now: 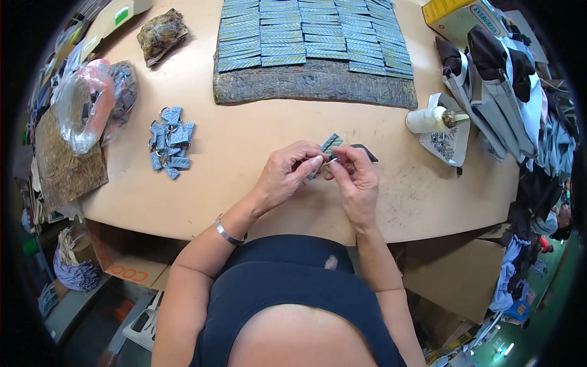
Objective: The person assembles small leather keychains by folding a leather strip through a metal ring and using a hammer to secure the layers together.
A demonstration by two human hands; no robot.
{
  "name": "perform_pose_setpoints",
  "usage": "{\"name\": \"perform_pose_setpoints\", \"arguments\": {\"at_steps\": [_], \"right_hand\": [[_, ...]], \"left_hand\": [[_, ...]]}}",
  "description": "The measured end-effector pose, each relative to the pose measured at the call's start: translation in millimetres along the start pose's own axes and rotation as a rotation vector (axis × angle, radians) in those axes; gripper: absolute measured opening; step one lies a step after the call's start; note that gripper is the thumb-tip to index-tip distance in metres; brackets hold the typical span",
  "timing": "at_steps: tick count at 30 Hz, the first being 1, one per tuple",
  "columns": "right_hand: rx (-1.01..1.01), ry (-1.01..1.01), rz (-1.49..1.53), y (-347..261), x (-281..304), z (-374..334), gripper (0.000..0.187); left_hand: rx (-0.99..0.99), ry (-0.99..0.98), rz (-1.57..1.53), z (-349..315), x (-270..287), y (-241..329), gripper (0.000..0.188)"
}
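Over the middle of the table my left hand (292, 166) pinches a short blue-green patterned strip (331, 143), which sticks up past the fingertips. My right hand (356, 177) meets it from the other side, thumb and fingers pinched at the same strip. A small, thin, pale piece shows between the two hands, possibly a ring; it is too small to make out. A dark flat object (369, 153) lies just behind my right hand, partly covered. Off to the left is a small pile of folded blue tabs (171, 139) with metal rings.
A dark board (318, 82) at the back carries rows of blue strips. On the right, a white glue bottle (425, 120) leans on a white tray (457, 160) of small metal pieces, near stacked grey fabric (489, 79). Plastic bags (85, 113) and a wrapped brown bundle (161, 37) are left.
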State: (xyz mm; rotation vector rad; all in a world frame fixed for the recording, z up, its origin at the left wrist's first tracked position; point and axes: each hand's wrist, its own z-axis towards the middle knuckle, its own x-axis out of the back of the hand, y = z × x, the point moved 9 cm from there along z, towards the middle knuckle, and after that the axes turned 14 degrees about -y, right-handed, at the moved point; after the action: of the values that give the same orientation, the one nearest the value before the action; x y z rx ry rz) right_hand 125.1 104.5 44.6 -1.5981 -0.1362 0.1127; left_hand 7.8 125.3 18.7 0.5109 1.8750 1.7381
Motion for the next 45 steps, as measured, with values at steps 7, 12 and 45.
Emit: {"name": "perform_pose_setpoints", "arguments": {"at_steps": [7, 12, 45], "right_hand": [[-0.009, 0.063, 0.185, 8.8, -1.2, -1.3, 0.018], [-0.121, -0.014, 0.328, 12.8, 5.2, 7.1, 0.019], [-0.075, -0.007, -0.398, -9.9, 1.3, -6.0, 0.019]], "left_hand": [[0.093, 0.106, -0.229, -7.0, 4.9, -8.5, 0.008], [0.135, -0.059, -0.28, -2.1, -12.4, 1.2, 0.008], [-0.009, 0.281, -0.435, -10.6, 11.4, -7.4, 0.024]]}}
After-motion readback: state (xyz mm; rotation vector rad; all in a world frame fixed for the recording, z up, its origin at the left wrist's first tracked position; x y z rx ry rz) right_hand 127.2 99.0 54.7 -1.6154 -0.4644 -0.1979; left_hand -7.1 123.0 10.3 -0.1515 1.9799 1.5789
